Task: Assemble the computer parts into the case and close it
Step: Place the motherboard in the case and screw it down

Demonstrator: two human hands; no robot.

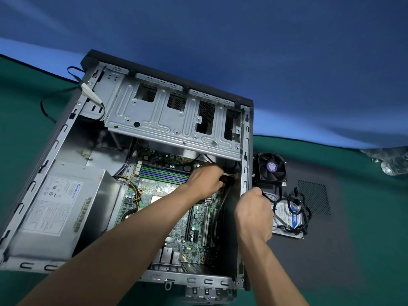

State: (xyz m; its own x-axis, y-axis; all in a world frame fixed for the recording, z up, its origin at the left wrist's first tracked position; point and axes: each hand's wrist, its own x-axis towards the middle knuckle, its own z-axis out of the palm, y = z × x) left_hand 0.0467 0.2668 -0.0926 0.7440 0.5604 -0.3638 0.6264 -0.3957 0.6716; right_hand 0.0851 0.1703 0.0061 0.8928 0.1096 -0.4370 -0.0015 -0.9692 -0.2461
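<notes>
the left hand (pixel 206 181) is pinching a white connector (pixel 227 174) over the motherboard (pixel 176 217), while the right hand (pixel 254 214) at its 5 o'clock is gripping the black cable (pixel 268 197) running toward the fan (pixel 271 167) at 1 o'clock.

There is one camera, worn on the person's head. It looks forward and down, from above the near edge of the green table (pixel 26 129). It sits close, so the open computer case (pixel 246 173) fills the middle of the picture, and both arms reach in from the bottom edge. The lens is wide, so the table's far edge looks bent. A blue backdrop (pixel 220 29) fills the top. The right side of the table shows too, out to a dark side panel (pixel 344 228).
</notes>
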